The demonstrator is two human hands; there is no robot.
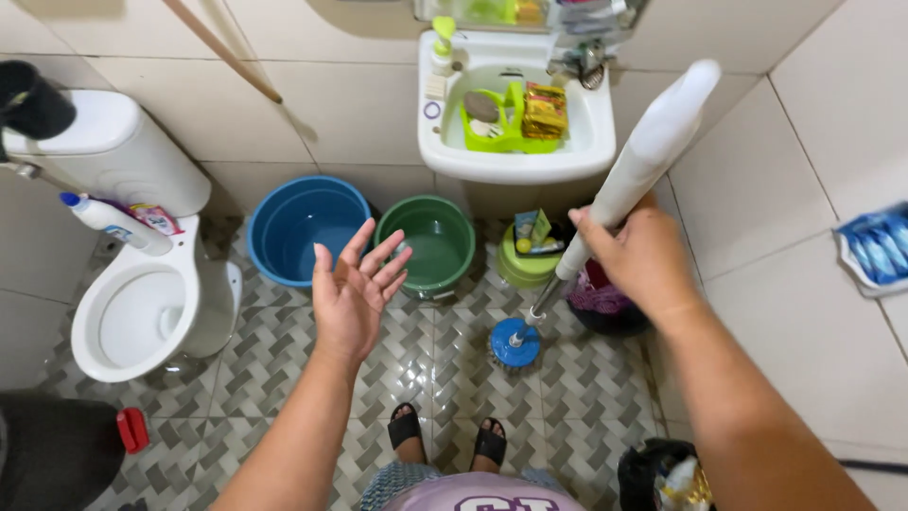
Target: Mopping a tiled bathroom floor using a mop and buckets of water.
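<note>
Bathroom, glossy grey herringbone floor tile (pixel 445 378), plain cream wall tile (pixel 785 180). White ceramic toilet (pixel 142 312) at left, seat up, oval bowl open, smooth cistern behind it; a white squeeze bottle with blue cap (pixel 109 220) lies on the bowl's far rim. White wall sink (pixel 515 161) far centre holds a lime-green plastic caddy (pixel 506 128) with a grey scrub pad and a yellow-red packet inside. Below the sink, 2 round plastic buckets side by side: blue bucket (pixel 307 227) on the left, green bucket (pixel 430 241) on the right; can't tell if there's water in either. Right of those, a small lime-green tub (pixel 525 265) with packets on top, then a dark round bin (pixel 601 303) with purple-pink stuff in it. A brown wooden stick (pixel 222 49) leans on the far wall. Small red plastic item (pixel 132 429) on the floor, near left.

Long-handled scrub brush (pixel 605 203): thick white smooth plastic handle, thin metal shaft, round blue head with bristles on the floor. Long axis is diagonal, head down at near-centre floor, handle tip up toward far right. Right hand (pixel 638 251) is wrapped closed around the lower handle, fingers curled tight. Left hand (pixel 355 293) holds nothing, palm up, 5 fingers spread wide, hovering over the floor in front of the 2 buckets. Black sandals (pixel 449 437) at near centre.
</note>
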